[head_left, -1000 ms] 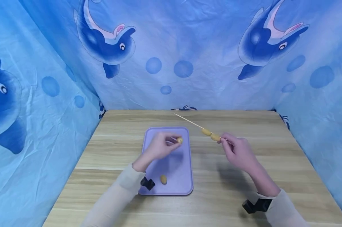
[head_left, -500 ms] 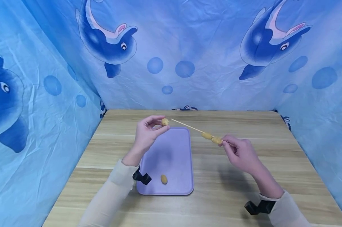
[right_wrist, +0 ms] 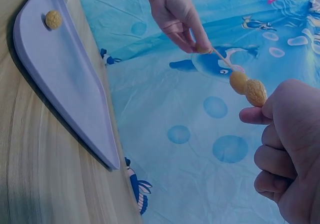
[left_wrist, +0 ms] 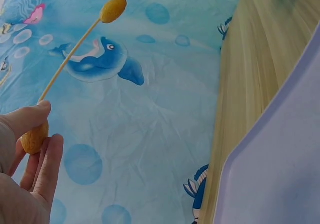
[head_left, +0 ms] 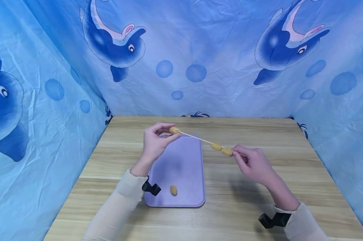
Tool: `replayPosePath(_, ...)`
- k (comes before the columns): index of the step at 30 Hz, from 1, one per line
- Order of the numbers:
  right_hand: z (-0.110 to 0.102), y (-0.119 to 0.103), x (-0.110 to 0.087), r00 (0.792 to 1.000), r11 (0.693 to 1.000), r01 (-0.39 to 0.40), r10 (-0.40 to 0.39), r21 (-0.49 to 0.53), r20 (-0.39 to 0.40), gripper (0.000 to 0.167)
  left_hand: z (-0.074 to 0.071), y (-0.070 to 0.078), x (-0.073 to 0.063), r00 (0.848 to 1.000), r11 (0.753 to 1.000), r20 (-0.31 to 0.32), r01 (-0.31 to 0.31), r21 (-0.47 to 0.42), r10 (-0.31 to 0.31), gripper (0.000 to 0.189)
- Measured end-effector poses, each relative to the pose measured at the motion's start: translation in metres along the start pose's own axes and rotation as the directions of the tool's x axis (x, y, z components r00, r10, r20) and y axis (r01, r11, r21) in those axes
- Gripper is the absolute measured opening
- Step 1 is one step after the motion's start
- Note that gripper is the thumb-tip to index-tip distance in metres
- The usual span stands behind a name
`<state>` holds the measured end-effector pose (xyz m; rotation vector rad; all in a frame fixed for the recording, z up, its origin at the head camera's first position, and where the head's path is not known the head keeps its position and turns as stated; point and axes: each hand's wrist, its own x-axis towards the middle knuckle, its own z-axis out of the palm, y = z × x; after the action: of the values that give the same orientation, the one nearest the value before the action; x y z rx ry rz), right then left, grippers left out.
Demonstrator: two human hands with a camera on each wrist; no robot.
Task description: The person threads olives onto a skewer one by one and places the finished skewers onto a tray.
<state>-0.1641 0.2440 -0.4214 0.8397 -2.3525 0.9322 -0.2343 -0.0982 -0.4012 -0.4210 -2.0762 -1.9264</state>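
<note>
My left hand [head_left: 155,142] pinches an oval, yellow-brown food ball [head_left: 174,130] between thumb and fingers, above the far left part of the tray. In my right hand [head_left: 255,164] is the near end of a thin bamboo skewer [head_left: 196,137], slanting up to the left. Two similar balls are threaded on it close to the right fingers: the inner one [right_wrist: 256,93] has a wrinkled surface, the outer one [left_wrist: 114,10] sits right against it. At its far end the skewer meets the pinched ball, beside the left thumb in the left wrist view; the very tip is hidden.
A purple tray [head_left: 184,167] lies on the wood-grain table [head_left: 229,201], below the left hand. One more ball [head_left: 173,190] rests near its front edge. Blue dolphin-printed cloth [head_left: 181,43] stands behind and at both sides of the table.
The left hand rose from over the tray up and to the left with its ball. The skewer, shifted slightly left by the right hand, now meets that ball, where a gap showed before.
</note>
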Motion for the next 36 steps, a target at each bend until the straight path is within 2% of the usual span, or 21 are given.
replayPosePath(3,0.0,0.0,0.0,1.0,1.0,-0.002,0.002,-0.019,0.011,0.024,0.0,-0.001,0.0,0.999,1.0,0.039,-0.01,0.01,0.01,0.037)
replayPosePath(7,0.0,0.001,0.0,0.999,0.999,-0.022,0.023,-0.042,0.025,0.023,0.003,0.0,0.0,0.995,0.993,0.101,0.015,-0.12,-0.003,0.034)
replayPosePath(9,0.0,0.002,0.0,0.999,0.999,-0.028,0.03,-0.042,0.03,0.023,0.004,0.0,0.0,0.992,0.978,0.122,0.055,-0.2,-0.031,0.033)
replayPosePath(11,-0.001,0.002,0.0,0.999,0.999,-0.025,0.027,-0.036,0.03,0.023,0.004,0.0,0.0,0.988,0.959,0.127,0.119,-0.259,-0.088,0.032)
replayPosePath(15,0.0,0.003,0.0,0.999,0.999,-0.031,0.031,-0.014,0.043,0.024,0.004,-0.001,0.0,0.971,0.912,0.139,0.23,-0.339,-0.194,0.025)
replayPosePath(17,0.001,0.003,0.0,0.997,0.999,-0.038,0.039,-0.01,0.06,0.024,0.004,-0.001,-0.001,0.965,0.895,0.141,0.257,-0.364,-0.22,0.024)
replayPosePath(19,0.002,0.003,0.0,0.996,0.999,-0.043,0.044,-0.013,0.079,0.024,0.004,-0.001,-0.002,0.964,0.891,0.145,0.263,-0.37,-0.224,0.026)
replayPosePath(22,0.004,0.002,0.001,0.995,0.999,-0.039,0.04,-0.014,0.091,0.023,0.005,-0.002,-0.002,0.966,0.897,0.146,0.253,-0.362,-0.213,0.033)
replayPosePath(28,0.008,0.002,0.003,0.999,0.999,-0.018,0.019,-0.028,0.042,0.022,0.006,-0.005,-0.003,0.967,0.891,0.144,0.25,-0.378,-0.21,0.034)
replayPosePath(32,0.011,0.002,0.004,1.0,0.998,0.007,-0.006,-0.058,0.007,0.022,0.01,-0.005,-0.003,0.962,0.864,0.131,0.274,-0.422,-0.241,0.036)
replayPosePath(36,0.014,0.0,0.004,1.0,0.998,0.014,-0.013,-0.056,0.015,0.022,0.014,-0.004,-0.004,0.951,0.839,0.126,0.308,-0.449,-0.282,0.041)
